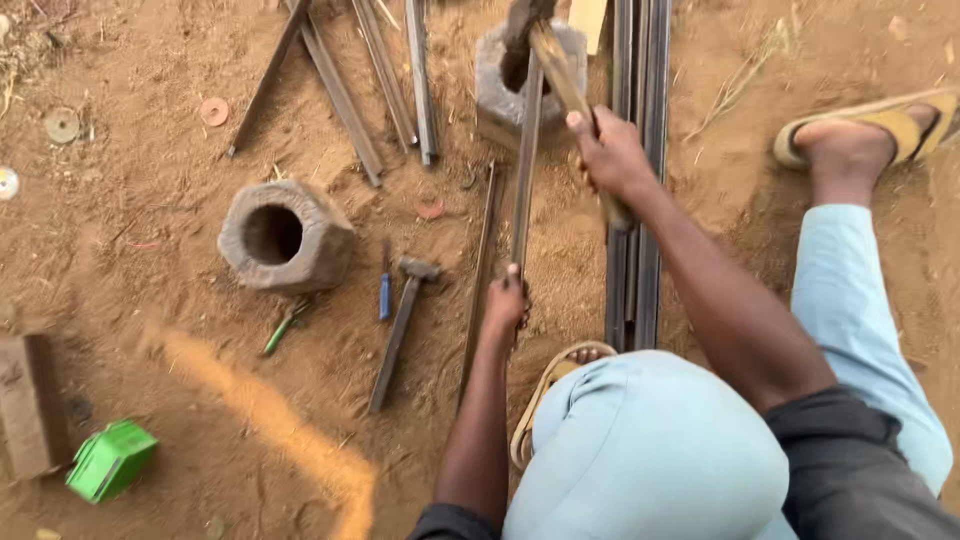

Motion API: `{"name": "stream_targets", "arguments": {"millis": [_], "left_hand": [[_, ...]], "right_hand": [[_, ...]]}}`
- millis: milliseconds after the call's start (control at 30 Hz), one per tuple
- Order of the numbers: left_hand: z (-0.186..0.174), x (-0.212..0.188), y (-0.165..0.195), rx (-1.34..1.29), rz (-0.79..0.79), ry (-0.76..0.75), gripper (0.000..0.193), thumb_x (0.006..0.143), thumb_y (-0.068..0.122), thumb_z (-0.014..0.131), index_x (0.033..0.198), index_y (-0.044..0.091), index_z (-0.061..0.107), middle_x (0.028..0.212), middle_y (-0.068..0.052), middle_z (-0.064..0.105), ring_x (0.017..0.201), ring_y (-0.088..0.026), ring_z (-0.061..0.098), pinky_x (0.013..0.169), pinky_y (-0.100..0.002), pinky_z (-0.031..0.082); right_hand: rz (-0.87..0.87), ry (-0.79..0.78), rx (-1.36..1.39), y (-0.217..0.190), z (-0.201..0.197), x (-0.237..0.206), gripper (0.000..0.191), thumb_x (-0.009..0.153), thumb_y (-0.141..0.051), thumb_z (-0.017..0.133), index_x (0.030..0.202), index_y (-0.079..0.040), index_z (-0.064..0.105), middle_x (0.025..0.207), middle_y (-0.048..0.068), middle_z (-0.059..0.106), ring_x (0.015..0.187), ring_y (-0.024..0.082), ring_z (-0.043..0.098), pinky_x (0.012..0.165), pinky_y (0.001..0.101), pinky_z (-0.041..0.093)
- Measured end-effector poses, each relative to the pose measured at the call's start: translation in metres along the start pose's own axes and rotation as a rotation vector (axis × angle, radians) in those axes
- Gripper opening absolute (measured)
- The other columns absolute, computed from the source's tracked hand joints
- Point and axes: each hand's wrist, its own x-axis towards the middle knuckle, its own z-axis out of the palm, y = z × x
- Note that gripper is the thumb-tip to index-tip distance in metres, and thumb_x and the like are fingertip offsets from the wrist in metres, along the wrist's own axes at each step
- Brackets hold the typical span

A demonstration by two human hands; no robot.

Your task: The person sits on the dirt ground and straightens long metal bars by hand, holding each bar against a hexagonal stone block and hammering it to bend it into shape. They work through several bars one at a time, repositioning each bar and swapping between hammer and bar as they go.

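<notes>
**Striking a Flat Bar Held over a Stone Block**

Sandy ground (140, 200) serves as the working floor; no worktop is present. At far left I see a brick-like block (28, 405) and a green box (112, 459). Next comes a hollow stone block (285, 237), with a green-handled tool (283, 328) just below it. A spare hammer (402, 325) lies on the sand beside a blue-handled tool (385, 295).

My left hand (505, 305) has its fingers closed round the near end of a flat steel bar (526, 170). The bar runs away from me and its far end rests on a second stone block (520, 80). My right hand (615, 155) is wrapped tight on a wooden hammer handle (565, 80), with the head near that block; I cannot tell whether it touches the bar.

To do this step well, in my judgement:

1. Keep the bar flat on the block so it does not bounce.
2. Hold the left hand well back from the strike point.
3. Strike squarely.

A bundle of long bars (640, 120) lies right of the handle, and my sandalled foot (860, 135) beyond.
</notes>
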Motion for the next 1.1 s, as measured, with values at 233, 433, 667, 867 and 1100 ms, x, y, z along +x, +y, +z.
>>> {"name": "stream_targets", "arguments": {"millis": [233,433,667,867,1100], "left_hand": [[0.001,0.010,-0.024,-0.030,-0.013,-0.053,0.056,0.107,0.055,0.037,0.097,0.007,0.064,0.071,-0.003,0.060,0.057,-0.013,0.053,0.047,-0.033,0.043],[0.004,0.013,-0.019,0.032,0.032,-0.008,0.052,0.106,0.049,0.045,0.095,0.002,0.066,0.070,-0.006,0.065,0.055,-0.014,0.058,0.046,-0.034,0.043],[-0.001,-0.011,0.058,-0.258,0.010,-0.221,0.039,0.112,0.040,0.038,0.100,0.006,0.055,0.063,0.000,0.052,0.050,-0.011,0.047,0.042,-0.028,0.040],[-0.016,-0.037,0.175,-0.560,0.104,-0.434,0.032,0.110,0.027,0.031,0.103,0.005,0.053,0.072,-0.009,0.061,0.053,-0.015,0.054,0.045,-0.028,0.052],[0.027,-0.009,0.277,-1.133,0.345,-0.649,0.043,0.111,0.041,0.035,0.091,0.006,0.051,0.057,-0.005,0.052,0.040,-0.015,0.046,0.036,-0.027,0.040]], "right_hand": [[-0.843,0.306,-0.060,0.014,-0.004,0.054,0.043,0.117,-0.042,0.040,0.133,-0.003,0.052,0.068,0.004,0.059,0.049,0.014,0.062,0.044,0.0277,0.054],[-0.240,0.230,-0.076,0.029,-0.010,0.069,0.049,0.110,-0.048,0.036,0.129,-0.005,0.048,0.071,0.002,0.062,0.050,0.012,0.063,0.039,0.0284,0.056],[-0.091,0.183,0.165,0.015,-0.041,0.003,0.057,0.104,-0.063,0.037,0.113,-0.009,0.052,0.072,0.001,0.054,0.053,0.012,0.056,0.041,0.0292,0.054],[0.222,0.137,0.018,0.098,0.022,-0.059,0.058,0.104,-0.065,0.037,0.108,-0.008,0.052,0.068,0.002,0.055,0.052,0.015,0.056,0.043,0.0349,0.053],[0.134,0.194,-0.256,0.167,0.048,-0.072,0.044,0.104,-0.040,0.053,0.117,0.002,0.056,0.074,0.022,0.070,0.060,0.032,0.072,0.056,0.0473,0.059]]}}
